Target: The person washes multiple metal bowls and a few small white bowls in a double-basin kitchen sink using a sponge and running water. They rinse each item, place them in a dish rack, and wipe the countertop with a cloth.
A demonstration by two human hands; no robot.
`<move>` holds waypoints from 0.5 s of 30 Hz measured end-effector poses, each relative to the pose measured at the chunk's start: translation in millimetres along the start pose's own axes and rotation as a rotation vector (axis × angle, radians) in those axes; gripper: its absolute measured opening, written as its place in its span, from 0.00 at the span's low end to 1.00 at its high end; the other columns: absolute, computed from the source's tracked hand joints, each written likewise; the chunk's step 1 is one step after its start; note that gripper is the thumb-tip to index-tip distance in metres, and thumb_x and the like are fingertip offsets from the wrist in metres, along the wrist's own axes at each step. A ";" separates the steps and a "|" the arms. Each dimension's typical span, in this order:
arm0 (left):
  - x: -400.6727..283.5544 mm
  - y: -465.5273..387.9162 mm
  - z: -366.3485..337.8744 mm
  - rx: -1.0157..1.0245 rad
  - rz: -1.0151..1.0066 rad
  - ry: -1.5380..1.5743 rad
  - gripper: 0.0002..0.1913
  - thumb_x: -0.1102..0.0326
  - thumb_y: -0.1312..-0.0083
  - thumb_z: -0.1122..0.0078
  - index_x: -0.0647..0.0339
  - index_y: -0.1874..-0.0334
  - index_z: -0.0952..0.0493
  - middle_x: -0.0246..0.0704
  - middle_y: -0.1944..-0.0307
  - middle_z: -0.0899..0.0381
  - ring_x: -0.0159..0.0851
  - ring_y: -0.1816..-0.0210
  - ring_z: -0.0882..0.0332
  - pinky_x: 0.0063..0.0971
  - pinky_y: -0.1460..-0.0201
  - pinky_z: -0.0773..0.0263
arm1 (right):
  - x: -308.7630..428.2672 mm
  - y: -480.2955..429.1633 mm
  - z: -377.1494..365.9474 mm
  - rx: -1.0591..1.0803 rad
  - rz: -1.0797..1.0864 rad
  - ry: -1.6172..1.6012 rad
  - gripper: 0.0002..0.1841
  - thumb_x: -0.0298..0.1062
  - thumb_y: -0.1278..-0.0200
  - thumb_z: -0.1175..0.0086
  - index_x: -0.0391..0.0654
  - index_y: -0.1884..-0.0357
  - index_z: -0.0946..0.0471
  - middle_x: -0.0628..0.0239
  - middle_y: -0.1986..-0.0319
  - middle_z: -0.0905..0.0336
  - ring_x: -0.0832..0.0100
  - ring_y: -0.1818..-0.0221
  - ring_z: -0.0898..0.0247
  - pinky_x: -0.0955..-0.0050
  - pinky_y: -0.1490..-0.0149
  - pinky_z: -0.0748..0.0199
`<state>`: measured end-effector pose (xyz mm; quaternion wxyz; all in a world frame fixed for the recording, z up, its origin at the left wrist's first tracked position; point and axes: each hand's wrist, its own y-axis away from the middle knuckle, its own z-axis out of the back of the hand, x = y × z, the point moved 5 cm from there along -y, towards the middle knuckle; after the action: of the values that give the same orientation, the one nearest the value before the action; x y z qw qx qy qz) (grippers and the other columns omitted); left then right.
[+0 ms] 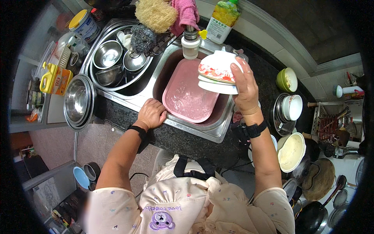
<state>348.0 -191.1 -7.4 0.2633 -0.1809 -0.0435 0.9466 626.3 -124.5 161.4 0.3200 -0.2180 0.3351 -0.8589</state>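
Observation:
My right hand (244,84) grips a small stack of upturned bowls (217,65), white with a red pattern on the upper one, over the right side of the sink. Below them a pink plastic basin (190,96) with water in it sits in the steel sink (217,133). My left hand (152,112) rests on the sink's front rim, holding nothing, its fingers close together. At the back, a faucet with a white filter (190,48) points down over the basin. A pink cloth (185,16) hangs over the faucet.
Left of the basin, a large steel bowl (96,83) holds smaller metal bowls. Stacked steel bowls (77,101) overhang the counter's left edge. A loofah (156,14) and steel wool (143,39) are behind. More bowls (292,107) and a cream-coloured basin (292,152) stand at right.

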 end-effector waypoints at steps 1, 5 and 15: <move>0.3 0.0 -0.4 0.009 -0.001 0.008 0.10 0.62 0.43 0.46 0.60 0.73 0.20 0.35 0.68 0.19 0.41 0.60 0.23 0.36 0.44 0.33 | -1.6 0.1 1.5 0.006 -0.011 0.000 0.33 0.20 0.49 0.41 0.55 0.38 0.29 0.52 0.42 0.29 0.51 0.45 0.26 0.67 0.51 0.18; 4.0 2.1 -0.6 0.020 0.026 0.050 0.11 0.62 0.43 0.47 0.61 0.72 0.20 0.37 0.68 0.18 0.42 0.60 0.23 0.38 0.46 0.32 | -4.5 9.1 -10.0 0.033 -0.060 0.008 0.33 0.19 0.50 0.41 0.51 0.38 0.30 0.51 0.41 0.30 0.49 0.43 0.28 0.60 0.44 0.23; 16.4 10.8 -5.7 -0.071 0.005 0.183 0.13 0.58 0.41 0.45 0.59 0.77 0.22 0.36 0.75 0.22 0.41 0.65 0.24 0.36 0.47 0.32 | 27.0 119.8 -153.4 0.040 -1.698 -1.103 0.24 0.21 0.39 0.55 0.38 0.38 0.34 0.55 0.50 0.26 0.65 0.54 0.22 0.69 0.67 0.19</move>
<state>331.8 -192.1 -19.9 0.2574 -0.2761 -0.0523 0.9245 565.4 -144.7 -24.4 -0.2829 -0.7452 -0.1398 -0.5875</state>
